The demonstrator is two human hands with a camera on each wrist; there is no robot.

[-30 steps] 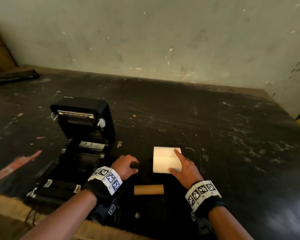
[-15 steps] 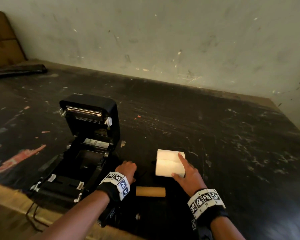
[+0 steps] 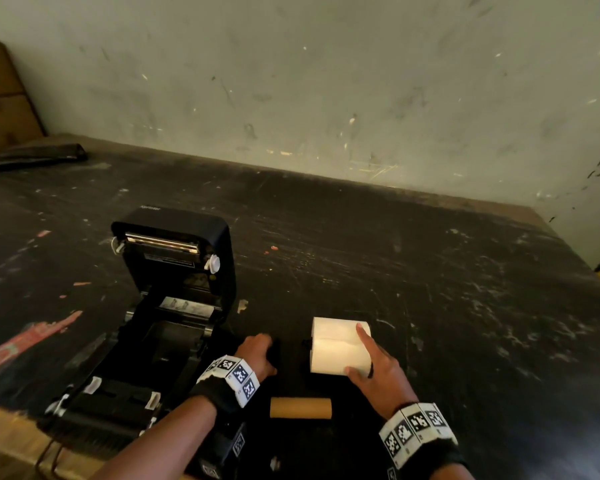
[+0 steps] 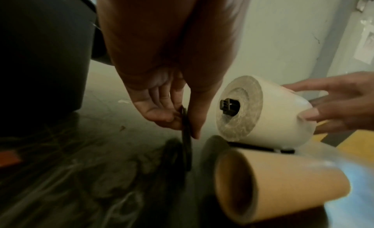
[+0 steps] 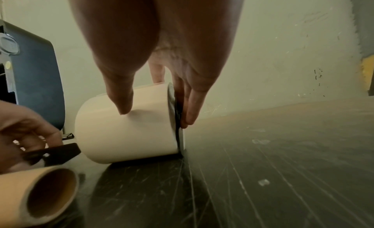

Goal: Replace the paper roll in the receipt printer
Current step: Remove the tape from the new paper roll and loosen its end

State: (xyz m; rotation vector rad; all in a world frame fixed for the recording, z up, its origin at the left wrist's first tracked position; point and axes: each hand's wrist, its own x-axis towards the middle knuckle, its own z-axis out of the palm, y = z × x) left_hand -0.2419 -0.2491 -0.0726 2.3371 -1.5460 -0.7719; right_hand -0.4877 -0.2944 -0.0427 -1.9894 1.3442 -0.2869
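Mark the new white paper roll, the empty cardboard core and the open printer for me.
new white paper roll (image 3: 338, 349): head view, on its curved side.
empty cardboard core (image 3: 300, 408): head view, middle of the brown tube's side.
open printer (image 3: 174, 268): head view, inside face of the raised lid.

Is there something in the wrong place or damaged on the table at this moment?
Nothing looks damaged. The empty cardboard core lies loose on the table, near its front edge. The printer stands open with its bay empty. The new paper roll lies outside it, under the right hand.

Left hand (image 3: 255, 355) pinches, fingers curled; right hand (image 3: 378, 370) spread, forefinger extended.
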